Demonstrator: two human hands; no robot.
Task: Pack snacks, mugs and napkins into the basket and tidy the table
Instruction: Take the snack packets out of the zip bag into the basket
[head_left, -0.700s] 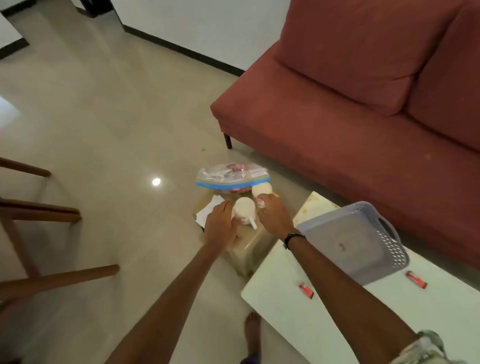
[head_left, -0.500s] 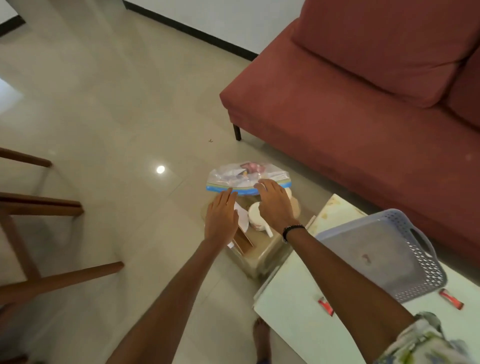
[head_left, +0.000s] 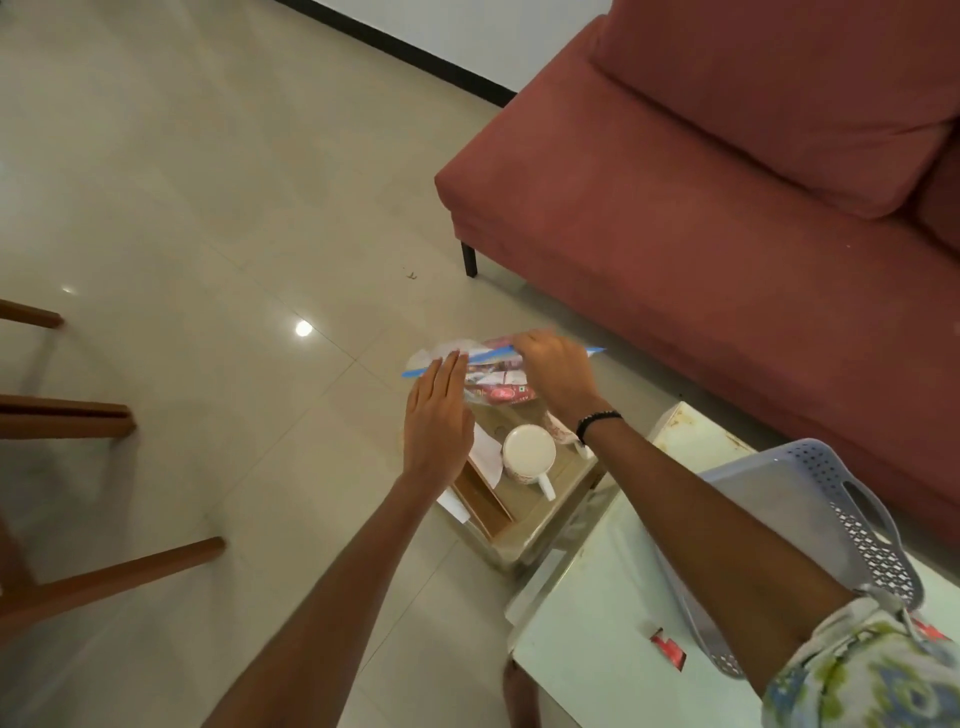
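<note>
A clear zip bag of snacks (head_left: 496, 376) with a blue strip is lifted over a small low stool (head_left: 524, 525). My right hand (head_left: 558, 374) grips its top edge. My left hand (head_left: 436, 421) is flat with fingers straight beside the bag's left end, holding nothing. A white mug (head_left: 527, 460) lies on its side on the stool, with a second patterned mug (head_left: 563, 434) partly hidden under my right wrist. White napkins (head_left: 488, 457) lie beside the mug. The grey plastic basket (head_left: 872, 551) sits on the white table (head_left: 587, 654) at the right.
A small red snack packet (head_left: 670, 647) lies on the table beside the basket. A red sofa (head_left: 727, 197) stands behind the stool. Wooden chair legs (head_left: 104, 571) stick in from the left over the tiled floor. My foot (head_left: 519, 691) shows under the table edge.
My right hand left the mugs, reached forward and took hold of the snack bag, raising it off the stool. My left hand let go of the mug and opened flat.
</note>
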